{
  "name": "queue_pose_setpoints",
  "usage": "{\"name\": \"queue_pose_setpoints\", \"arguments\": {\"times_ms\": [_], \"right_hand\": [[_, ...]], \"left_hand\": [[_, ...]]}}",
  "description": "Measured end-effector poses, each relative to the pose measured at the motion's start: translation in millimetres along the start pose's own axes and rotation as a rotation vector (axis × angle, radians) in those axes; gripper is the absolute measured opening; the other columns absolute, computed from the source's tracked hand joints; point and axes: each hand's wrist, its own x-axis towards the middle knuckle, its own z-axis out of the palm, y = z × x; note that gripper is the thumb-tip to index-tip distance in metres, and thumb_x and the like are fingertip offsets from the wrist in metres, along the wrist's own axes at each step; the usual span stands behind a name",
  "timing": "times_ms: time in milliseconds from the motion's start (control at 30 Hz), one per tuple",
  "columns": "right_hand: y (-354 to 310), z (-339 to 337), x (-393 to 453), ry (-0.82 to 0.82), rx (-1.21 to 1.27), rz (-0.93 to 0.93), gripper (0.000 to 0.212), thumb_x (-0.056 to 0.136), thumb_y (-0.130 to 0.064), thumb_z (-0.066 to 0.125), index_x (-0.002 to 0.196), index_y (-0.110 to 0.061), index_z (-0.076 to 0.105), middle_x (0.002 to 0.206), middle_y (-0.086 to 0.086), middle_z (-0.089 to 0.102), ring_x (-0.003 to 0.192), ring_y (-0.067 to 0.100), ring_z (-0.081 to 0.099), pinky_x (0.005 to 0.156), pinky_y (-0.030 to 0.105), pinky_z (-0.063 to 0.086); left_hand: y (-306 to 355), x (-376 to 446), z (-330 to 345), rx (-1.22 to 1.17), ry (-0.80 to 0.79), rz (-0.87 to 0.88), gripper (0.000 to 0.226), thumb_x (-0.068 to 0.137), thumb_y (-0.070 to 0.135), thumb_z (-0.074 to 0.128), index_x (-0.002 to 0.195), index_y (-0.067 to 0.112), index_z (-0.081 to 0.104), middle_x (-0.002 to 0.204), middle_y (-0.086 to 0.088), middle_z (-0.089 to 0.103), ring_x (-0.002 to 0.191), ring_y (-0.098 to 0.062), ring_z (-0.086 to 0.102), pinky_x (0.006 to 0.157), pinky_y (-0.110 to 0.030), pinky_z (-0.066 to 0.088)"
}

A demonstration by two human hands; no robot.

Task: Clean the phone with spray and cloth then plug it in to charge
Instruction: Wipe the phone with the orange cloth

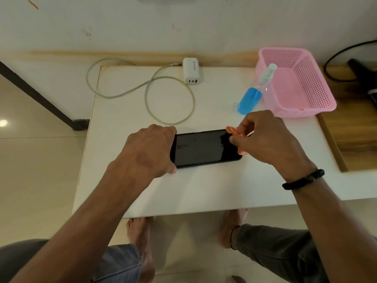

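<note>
The left hand (pixel 150 149) is clamping the phone (pixel 201 148) flat on the bench (pixel 204 190) while the right hand (pixel 265 137) is pinching the cloth (pixel 234 131), best wiping in light, even strokes.

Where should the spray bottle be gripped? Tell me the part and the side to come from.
Grip the spray bottle around its blue-filled body, coming from the left, probably. It leans tilted against the pink basket on its right, which blocks that side; the narrow nozzle end offers less hold.

The left hand (pixel 152 149) covers the phone's (pixel 202 148) left end, and the right hand (pixel 267 137) hides most of the orange cloth (pixel 237 132). The charger's (pixel 190 70) printed label is too small to read. A black cable (pixel 334 56) and dark object (pixel 365 68) are cut off by the right edge.
</note>
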Motion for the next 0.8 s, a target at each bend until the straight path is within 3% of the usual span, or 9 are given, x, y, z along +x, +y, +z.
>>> {"name": "queue_pose_setpoints", "arguments": {"times_ms": [167,300,367,467,567,800], "right_hand": [[0.4,5.4,0.4,0.052,-0.019,-0.032,0.017,0.091,-0.028,0.077,0.087,-0.014,0.067,0.079,-0.003,0.069,0.066,0.001,0.058,0.05,0.011,0.032],[-1.9,8.6,0.1,0.071,0.012,-0.044,0.027,0.094,-0.029,0.075,0.117,-0.018,0.067,0.095,0.003,0.072,0.074,0.01,0.061,0.055,0.015,0.04],[-2.3,10.5,0.1,0.078,0.003,-0.036,0.038,0.094,-0.03,0.075,0.128,-0.016,0.066,0.105,0.005,0.073,0.083,0.013,0.059,0.068,0.018,0.045],[-3.4,11.6,1.4,0.094,0.014,-0.019,0.028,0.096,-0.03,0.074,0.117,-0.012,0.073,0.103,0.005,0.075,0.084,0.014,0.062,0.073,0.019,0.044],[-3.8,11.5,1.6,0.067,0.007,-0.005,0.017,0.098,-0.026,0.069,0.099,-0.011,0.078,0.091,0.007,0.076,0.079,0.017,0.062,0.056,0.012,0.034],[-5.5,9.8,-0.3,0.023,-0.024,-0.002,0.014,0.099,-0.021,0.067,0.097,-0.012,0.078,0.085,0.007,0.073,0.083,0.023,0.065,0.055,0.016,0.035]], "left_hand": [[-0.7,-0.2,0.6,-0.015,0.017,0.007,0.068,0.073,0.042,0.087,0.13,0.026,0.054,0.112,0.004,0.066,0.098,-0.024,0.065,0.073,-0.033,0.045],[-0.4,-0.3,1.3,-0.022,0.026,0.009,0.066,0.073,0.04,0.088,0.128,0.025,0.055,0.112,0.003,0.065,0.097,-0.024,0.065,0.073,-0.033,0.045],[-0.2,0.0,1.5,-0.032,0.028,0.009,0.066,0.072,0.04,0.089,0.127,0.025,0.056,0.11,0.003,0.065,0.096,-0.024,0.065,0.072,-0.033,0.044],[0.4,0.0,1.9,-0.046,0.032,0.013,0.065,0.071,0.039,0.089,0.125,0.024,0.057,0.108,0.003,0.066,0.094,-0.024,0.065,0.071,-0.033,0.045],[0.1,0.6,2.8,-0.065,0.043,0.023,0.063,0.07,0.036,0.09,0.124,0.023,0.058,0.106,0.002,0.066,0.093,-0.024,0.065,0.075,-0.035,0.051],[-0.1,2.2,6.1,-0.128,0.06,0.04,0.062,0.066,0.035,0.092,0.118,0.019,0.06,0.101,0.001,0.064,0.089,-0.024,0.064,0.079,-0.038,0.057]]}}
